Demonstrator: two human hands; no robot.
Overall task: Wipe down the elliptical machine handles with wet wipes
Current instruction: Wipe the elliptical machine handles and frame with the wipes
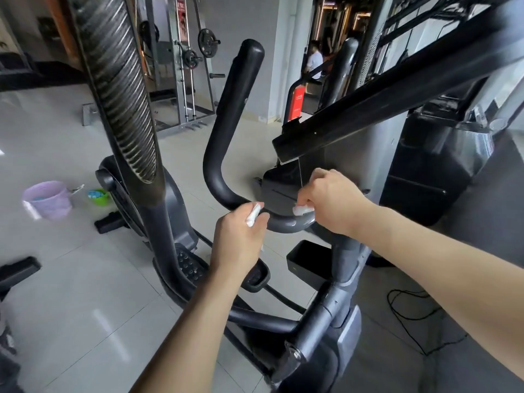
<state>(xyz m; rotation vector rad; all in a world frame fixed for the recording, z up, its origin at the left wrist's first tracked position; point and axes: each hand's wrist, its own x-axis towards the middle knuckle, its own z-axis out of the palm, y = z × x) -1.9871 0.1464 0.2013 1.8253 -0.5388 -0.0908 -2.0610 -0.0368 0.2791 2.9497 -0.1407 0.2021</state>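
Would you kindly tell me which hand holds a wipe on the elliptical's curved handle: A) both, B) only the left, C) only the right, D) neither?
A: the left hand grips one wipe and the right hand a second wipe, both against the curved handle at its lower bend.

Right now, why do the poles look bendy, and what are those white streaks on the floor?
Head view: the wide-angle lens likely bends the ribbed handle; the white streaks are glare off glossy floor tiles; the weight rack is soft, while the left hand and right hand, each gripping a wet wipe, look sharp.
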